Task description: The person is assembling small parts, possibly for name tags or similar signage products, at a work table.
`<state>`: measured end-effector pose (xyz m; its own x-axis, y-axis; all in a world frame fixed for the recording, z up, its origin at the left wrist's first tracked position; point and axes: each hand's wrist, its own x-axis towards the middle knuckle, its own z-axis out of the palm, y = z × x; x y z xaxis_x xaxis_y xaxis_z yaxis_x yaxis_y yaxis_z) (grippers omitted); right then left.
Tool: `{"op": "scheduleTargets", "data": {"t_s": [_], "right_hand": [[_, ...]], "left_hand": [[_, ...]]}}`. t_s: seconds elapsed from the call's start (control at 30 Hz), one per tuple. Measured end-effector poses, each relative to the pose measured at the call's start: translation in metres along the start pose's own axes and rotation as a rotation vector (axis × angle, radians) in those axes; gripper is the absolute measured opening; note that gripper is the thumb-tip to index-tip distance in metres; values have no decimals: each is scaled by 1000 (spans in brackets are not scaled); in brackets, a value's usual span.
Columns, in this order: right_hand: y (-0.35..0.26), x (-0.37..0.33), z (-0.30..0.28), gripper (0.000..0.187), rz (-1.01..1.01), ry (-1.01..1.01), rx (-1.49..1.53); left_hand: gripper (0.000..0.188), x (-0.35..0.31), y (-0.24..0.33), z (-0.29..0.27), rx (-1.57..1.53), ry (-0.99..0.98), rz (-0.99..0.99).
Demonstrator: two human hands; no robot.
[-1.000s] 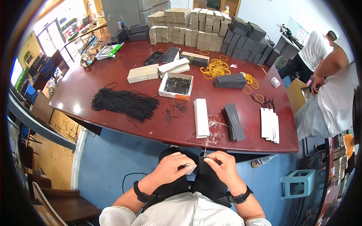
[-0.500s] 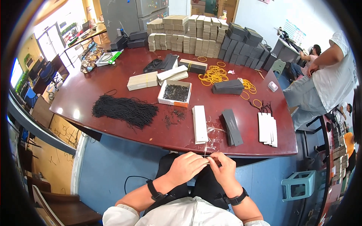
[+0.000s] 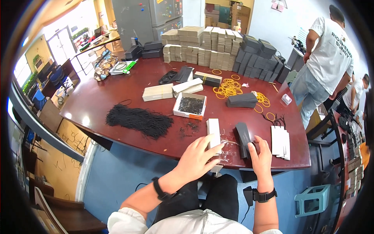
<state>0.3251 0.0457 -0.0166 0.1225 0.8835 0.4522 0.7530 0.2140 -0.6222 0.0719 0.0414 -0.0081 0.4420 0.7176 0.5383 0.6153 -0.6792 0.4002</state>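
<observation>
My left hand [image 3: 198, 159] reaches over the table's front edge with its fingers spread, at the near end of a stack of long white cards [image 3: 213, 128]. Under its fingertips a small pale piece [image 3: 216, 168] shows at the edge; whether the fingers hold it is unclear. My right hand [image 3: 261, 156] is at the right side of a stack of dark grey cards [image 3: 242, 134], thumb and forefinger apart. Clear plastic film [image 3: 229, 150] lies between the two stacks. Farther right are white tags with black cords [image 3: 279, 140].
Left on the red-brown table [image 3: 89, 97] lies a bundle of black cords [image 3: 138, 121]. A white box of small black pieces [image 3: 190, 104] stands mid-table, with yellow rubber bands [image 3: 228, 89] beyond. Card stacks [image 3: 191, 43] line the back. A person [image 3: 327, 50] stands at right, near a stool [image 3: 311, 201].
My hands were together at the table edge, fingertips meeting; now they are apart, the left by the white cards, the right by the grey ones. The view has shifted, and the person at right has turned.
</observation>
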Motion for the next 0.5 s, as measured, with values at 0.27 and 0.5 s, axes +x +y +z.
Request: {"op": "scheduleTargets", "data": {"t_s": [0.27, 0.5], "right_hand": [[-18, -3, 11, 55, -21, -96, -96], [-21, -4, 16, 53, -26, -108, -79]], "left_hand": [[31, 11, -17, 26, -38, -64, 3], [32, 10, -16, 21, -78, -79, -14]]}}
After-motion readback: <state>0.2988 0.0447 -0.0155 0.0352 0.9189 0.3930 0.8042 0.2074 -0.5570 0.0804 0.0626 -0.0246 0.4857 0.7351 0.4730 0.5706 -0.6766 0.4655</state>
